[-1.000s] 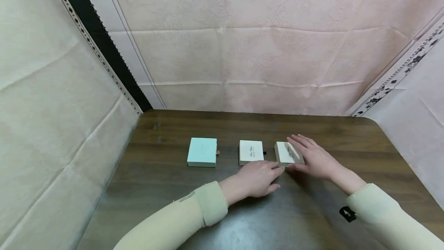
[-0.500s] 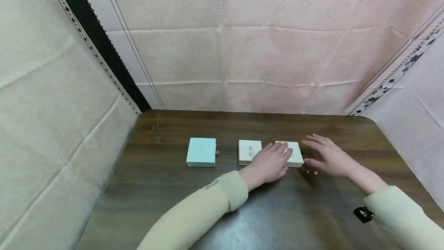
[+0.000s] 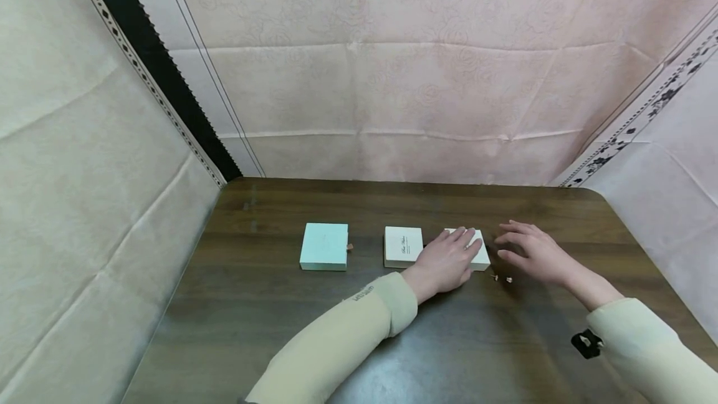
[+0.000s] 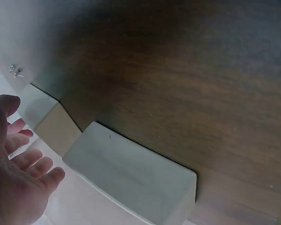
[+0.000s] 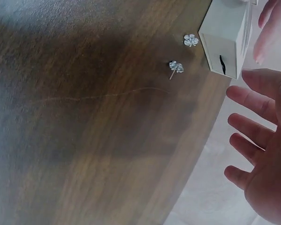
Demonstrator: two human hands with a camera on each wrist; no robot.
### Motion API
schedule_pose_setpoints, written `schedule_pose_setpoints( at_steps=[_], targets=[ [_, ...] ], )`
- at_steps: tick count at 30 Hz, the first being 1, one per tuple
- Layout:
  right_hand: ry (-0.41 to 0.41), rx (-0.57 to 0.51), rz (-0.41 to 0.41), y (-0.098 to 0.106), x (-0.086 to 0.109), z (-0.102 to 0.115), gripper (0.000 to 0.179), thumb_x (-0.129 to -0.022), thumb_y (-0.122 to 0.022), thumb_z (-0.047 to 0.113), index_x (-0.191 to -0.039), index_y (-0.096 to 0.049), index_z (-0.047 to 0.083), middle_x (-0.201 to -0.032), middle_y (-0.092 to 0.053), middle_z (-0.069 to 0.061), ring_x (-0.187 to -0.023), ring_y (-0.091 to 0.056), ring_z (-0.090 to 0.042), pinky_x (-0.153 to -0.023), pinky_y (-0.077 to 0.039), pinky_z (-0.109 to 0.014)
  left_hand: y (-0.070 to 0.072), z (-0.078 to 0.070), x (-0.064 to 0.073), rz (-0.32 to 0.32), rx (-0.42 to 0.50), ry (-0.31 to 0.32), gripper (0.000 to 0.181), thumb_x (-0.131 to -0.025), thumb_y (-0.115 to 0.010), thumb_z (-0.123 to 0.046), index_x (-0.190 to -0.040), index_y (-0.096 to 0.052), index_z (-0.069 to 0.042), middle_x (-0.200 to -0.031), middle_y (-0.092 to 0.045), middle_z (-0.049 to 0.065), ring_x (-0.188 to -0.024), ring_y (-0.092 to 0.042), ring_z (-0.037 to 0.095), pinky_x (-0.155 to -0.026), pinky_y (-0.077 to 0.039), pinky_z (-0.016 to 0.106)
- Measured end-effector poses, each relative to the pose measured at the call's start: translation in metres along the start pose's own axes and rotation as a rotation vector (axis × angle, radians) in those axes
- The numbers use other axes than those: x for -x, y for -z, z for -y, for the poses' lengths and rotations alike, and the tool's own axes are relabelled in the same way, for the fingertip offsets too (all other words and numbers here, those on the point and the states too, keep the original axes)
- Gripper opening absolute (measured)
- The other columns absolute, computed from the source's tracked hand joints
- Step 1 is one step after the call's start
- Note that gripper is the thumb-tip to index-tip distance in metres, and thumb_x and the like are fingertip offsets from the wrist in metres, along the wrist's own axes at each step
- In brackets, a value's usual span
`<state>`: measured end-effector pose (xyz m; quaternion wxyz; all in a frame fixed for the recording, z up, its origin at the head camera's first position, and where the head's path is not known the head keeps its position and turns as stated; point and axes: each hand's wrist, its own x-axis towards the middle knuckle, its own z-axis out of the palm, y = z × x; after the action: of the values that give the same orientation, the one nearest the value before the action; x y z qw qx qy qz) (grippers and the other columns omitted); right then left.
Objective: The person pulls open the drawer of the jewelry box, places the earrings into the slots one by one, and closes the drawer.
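My left hand (image 3: 445,260) rests over the right-hand small white box (image 3: 481,254), its fingers straight across the top and covering much of the lid. To the right of that box my right hand (image 3: 537,255) hovers with loosely bent fingers, holding nothing. In the right wrist view its thumb is close to the box end (image 5: 223,52), where a short black ribbon tab sticks out. Two flower-shaped stud earrings lie on the table near that end, one (image 5: 191,40) closer to the box and the other (image 5: 176,67) with its post showing.
A second white box (image 3: 403,245) with printed lettering lies left of my left hand. Farther left is a larger turquoise box (image 3: 324,246) with a small brown tab. The brown wooden table (image 3: 269,317) is backed by a pale cloth (image 3: 415,92).
My left hand has moved right and up onto the right-hand white box. My right hand has come off that box to its right, and the stud earrings are uncovered.
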<state>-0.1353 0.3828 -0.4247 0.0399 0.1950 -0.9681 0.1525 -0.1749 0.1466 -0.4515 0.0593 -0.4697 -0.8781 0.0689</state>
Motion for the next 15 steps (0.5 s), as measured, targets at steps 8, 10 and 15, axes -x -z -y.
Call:
schedule_pose_setpoints(
  at_steps=[8, 10, 15],
  targets=[
    [0.003, -0.043, -0.005, -0.012, -0.01, -0.002, 0.014, -0.095, -0.079, 0.008, -0.108, -0.08, 0.003, -0.135, -0.066, -0.033, -0.133, -0.054, -0.057, -0.104, -0.043, -0.072, -0.004, -0.001, -0.003, -0.003, -0.012, 0.012, 0.061, -0.112, -0.048, -0.045, -0.167, -0.038, -0.022, -0.173, -0.036, 0.0, -0.159, -0.035, 0.017, -0.126, -0.034, 0.035],
    [0.004, -0.056, -0.003, -0.015, -0.012, -0.003, 0.013, -0.095, -0.079, 0.007, -0.107, -0.079, 0.002, -0.134, -0.066, -0.033, -0.133, -0.053, -0.058, -0.105, -0.043, -0.072, -0.006, -0.002, -0.004, 0.001, -0.017, 0.017, 0.06, -0.113, -0.047, -0.044, -0.168, -0.037, -0.022, -0.173, -0.035, 0.0, -0.159, -0.035, 0.017, -0.126, -0.034, 0.035],
    [-0.007, -0.076, -0.032, -0.019, -0.013, -0.006, 0.008, -0.095, -0.078, 0.005, -0.102, -0.079, 0.002, -0.131, -0.067, -0.033, -0.131, -0.055, -0.057, -0.106, -0.043, -0.069, -0.011, -0.005, -0.006, 0.012, -0.043, 0.021, 0.059, -0.114, -0.044, -0.045, -0.168, -0.036, -0.022, -0.173, -0.034, 0.0, -0.16, -0.033, 0.016, -0.126, -0.033, 0.036]
  ],
)
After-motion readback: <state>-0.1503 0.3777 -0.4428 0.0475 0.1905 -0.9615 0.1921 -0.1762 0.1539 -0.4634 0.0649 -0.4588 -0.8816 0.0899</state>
